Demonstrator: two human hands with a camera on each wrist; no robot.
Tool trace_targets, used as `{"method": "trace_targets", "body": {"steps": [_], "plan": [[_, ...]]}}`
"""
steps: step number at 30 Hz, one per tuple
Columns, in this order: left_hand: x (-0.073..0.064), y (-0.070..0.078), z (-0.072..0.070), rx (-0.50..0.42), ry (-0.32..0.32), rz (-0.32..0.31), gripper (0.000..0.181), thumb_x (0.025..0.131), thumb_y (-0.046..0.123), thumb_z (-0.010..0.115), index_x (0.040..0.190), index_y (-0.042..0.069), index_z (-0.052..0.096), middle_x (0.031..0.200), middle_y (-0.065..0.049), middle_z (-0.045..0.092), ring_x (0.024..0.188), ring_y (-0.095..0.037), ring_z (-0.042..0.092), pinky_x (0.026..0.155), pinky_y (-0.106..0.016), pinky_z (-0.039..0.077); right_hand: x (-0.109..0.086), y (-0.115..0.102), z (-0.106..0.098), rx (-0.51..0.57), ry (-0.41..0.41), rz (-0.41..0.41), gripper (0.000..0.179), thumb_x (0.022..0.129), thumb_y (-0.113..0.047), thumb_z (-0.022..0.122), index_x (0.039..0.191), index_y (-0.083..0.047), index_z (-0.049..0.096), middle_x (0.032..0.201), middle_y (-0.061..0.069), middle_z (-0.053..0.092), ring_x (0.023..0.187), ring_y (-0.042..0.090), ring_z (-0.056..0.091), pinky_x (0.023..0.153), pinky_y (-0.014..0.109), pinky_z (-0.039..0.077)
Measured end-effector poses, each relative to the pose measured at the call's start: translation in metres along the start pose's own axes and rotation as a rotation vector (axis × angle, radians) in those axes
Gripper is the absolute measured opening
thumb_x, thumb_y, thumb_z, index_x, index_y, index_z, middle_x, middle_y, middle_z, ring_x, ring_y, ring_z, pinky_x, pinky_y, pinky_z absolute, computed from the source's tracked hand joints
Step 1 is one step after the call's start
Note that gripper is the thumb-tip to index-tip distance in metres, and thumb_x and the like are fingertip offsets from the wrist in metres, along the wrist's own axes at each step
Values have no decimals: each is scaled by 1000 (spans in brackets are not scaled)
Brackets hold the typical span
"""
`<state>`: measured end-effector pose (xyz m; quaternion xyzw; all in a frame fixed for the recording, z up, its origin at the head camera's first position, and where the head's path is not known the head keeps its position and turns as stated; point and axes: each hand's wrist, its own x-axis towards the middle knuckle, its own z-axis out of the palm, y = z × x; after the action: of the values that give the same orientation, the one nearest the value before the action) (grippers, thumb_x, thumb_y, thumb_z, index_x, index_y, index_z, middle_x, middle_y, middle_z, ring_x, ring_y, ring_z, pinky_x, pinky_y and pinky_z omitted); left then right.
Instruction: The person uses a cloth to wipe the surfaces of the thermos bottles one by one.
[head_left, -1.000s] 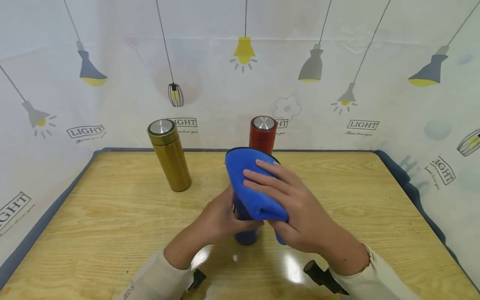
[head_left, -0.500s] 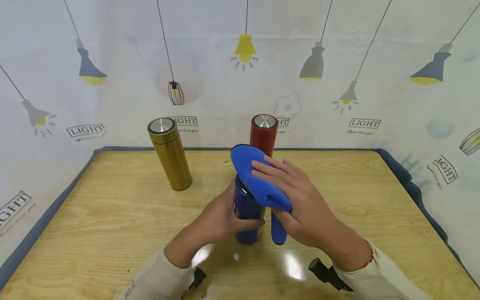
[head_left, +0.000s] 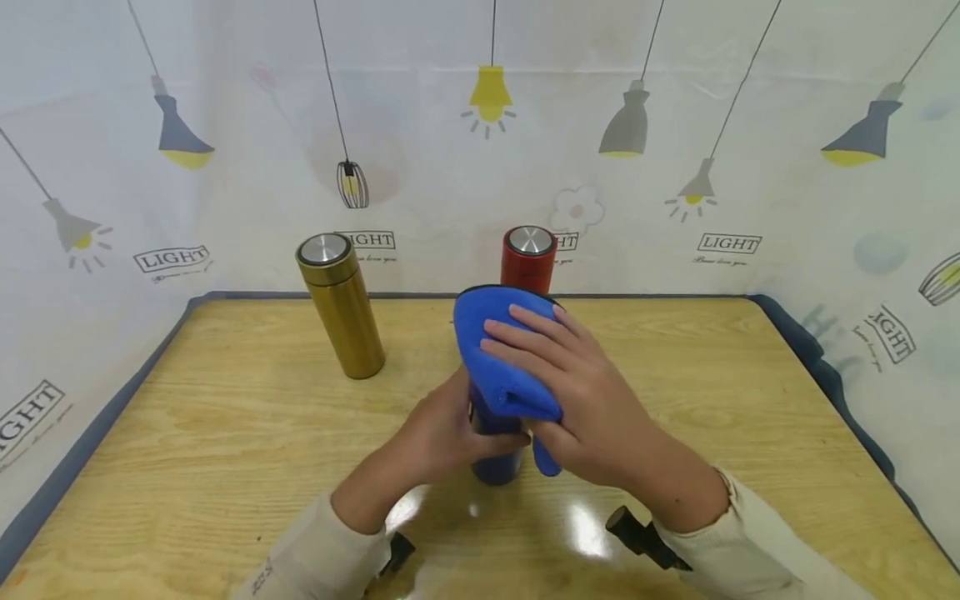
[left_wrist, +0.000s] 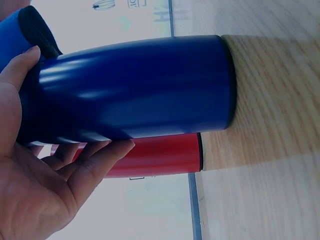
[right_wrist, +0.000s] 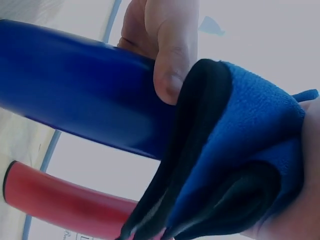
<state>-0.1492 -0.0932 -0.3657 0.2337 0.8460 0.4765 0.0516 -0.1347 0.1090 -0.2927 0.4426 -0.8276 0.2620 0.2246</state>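
A dark blue vacuum flask (head_left: 495,471) stands upright on the table in front of me. My left hand (head_left: 438,433) grips its body from the left, thumb across the near side; the left wrist view shows the fingers round the flask (left_wrist: 140,90). Over the flask's top lies a folded blue cloth (head_left: 476,325) with a dark edge, hiding the top. My right hand (head_left: 592,408) holds this cloth, its fingers spread along the upper face. A flap hangs down beside the flask. In the right wrist view the cloth (right_wrist: 255,115) wraps the flask's upper end.
Behind the cloth stands a red flask (head_left: 527,267) with a silver lid, partly covered. A gold flask (head_left: 345,321) is upright at the back left. The wooden table (head_left: 750,400) meets a lamp-patterned backdrop (head_left: 420,108). Dark camera mounts (head_left: 637,533) show at the wrists.
The cloth and right hand shifted right, baring part of the flask's upper end, then came back left over the top. The left hand keeps its grip in place.
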Motion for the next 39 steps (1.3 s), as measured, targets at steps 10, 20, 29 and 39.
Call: {"method": "trace_targets", "body": {"steps": [10, 20, 29, 39], "plan": [[0, 2, 0, 19, -4, -28, 112, 78, 45, 84, 156, 46, 3, 156, 7, 42, 136, -19, 52, 109, -48, 46, -16, 8, -7, 103, 27, -65, 64, 78, -3, 57, 142, -10, 56, 149, 6, 53, 148, 30, 36, 123, 47, 27], [0, 3, 1, 11, -7, -27, 112, 80, 38, 85, 157, 41, 5, 157, 4, 41, 137, -20, 50, 108, -47, 47, -14, 4, -5, 39, -2, -61, 65, 78, -10, 57, 143, -14, 54, 152, 6, 50, 149, 31, 33, 123, 53, 25], [0, 2, 4, 25, 54, -32, 100, 76, 43, 87, 151, 48, 20, 142, 8, 56, 128, -17, 58, 107, -49, 47, -31, 5, 5, 346, 144, 238, 55, 96, 3, 52, 149, -11, 47, 154, 7, 47, 144, 23, 43, 117, 38, 39], [-2, 4, -2, 54, 217, 13, 82, 75, 46, 86, 142, 27, 43, 130, 6, 65, 113, -14, 66, 91, -40, 57, -57, 17, 15, 627, 256, 787, 45, 110, -33, 35, 144, -4, 45, 132, 18, 60, 115, 23, 63, 91, 27, 54]]}}
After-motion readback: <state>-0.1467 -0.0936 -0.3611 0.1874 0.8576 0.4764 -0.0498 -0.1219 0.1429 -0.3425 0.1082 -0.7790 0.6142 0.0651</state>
